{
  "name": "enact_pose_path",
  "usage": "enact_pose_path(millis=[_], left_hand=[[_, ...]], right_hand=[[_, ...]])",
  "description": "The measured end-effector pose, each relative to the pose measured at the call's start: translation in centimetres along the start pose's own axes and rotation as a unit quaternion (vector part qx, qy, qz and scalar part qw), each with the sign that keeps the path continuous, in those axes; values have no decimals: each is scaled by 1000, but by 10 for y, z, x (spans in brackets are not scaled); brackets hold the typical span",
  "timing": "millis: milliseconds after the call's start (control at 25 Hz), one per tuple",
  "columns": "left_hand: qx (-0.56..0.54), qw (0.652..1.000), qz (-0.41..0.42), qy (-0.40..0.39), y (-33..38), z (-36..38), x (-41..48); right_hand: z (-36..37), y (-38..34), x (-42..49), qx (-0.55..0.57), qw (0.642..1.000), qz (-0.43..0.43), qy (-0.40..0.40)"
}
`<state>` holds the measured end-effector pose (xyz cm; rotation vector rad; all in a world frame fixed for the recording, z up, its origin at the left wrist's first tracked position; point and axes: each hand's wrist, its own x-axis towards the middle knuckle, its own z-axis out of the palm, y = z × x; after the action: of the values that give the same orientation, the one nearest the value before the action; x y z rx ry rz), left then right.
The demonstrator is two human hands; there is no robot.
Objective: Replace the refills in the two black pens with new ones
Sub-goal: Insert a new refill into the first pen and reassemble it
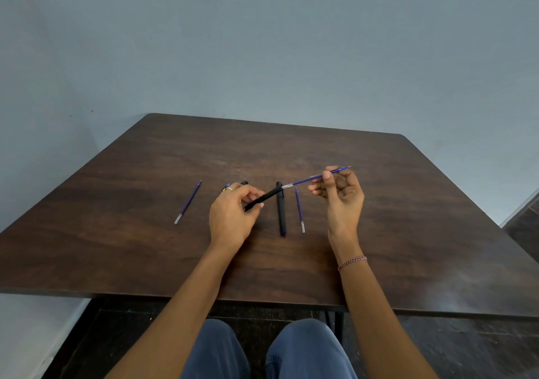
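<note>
My left hand (233, 218) grips a black pen barrel (264, 198), which slants up to the right above the table. A blue refill (306, 179) is pinched in my right hand (339, 195), its clear end at the barrel's open mouth. A second black pen (281, 211) lies on the table between my hands. Two more blue refills lie flat: one (299, 211) just right of that pen, another (188, 203) off to the left. A small black piece (244, 183) with a bit of blue shows behind my left fingers.
The dark wooden table (408, 218) stands against a grey-blue wall. Its near edge is above my knees. A dark object (525, 218) stands at the right edge of the view.
</note>
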<state>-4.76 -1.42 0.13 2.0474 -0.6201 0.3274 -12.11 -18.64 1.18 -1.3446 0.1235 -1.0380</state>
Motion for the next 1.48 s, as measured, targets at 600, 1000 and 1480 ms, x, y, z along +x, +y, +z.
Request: enact_pose_path(millis=[600, 1000, 1480], left_hand=[[19, 999, 39, -9, 3, 0, -3], [-3, 999, 47, -1, 0, 3, -1], [0, 1000, 30, 0, -1, 2, 0]], right_hand=[[3, 9, -5, -141, 985, 17, -97], [5, 6, -7, -163, 980, 2, -117], [3, 7, -5, -161, 983, -5, -92]])
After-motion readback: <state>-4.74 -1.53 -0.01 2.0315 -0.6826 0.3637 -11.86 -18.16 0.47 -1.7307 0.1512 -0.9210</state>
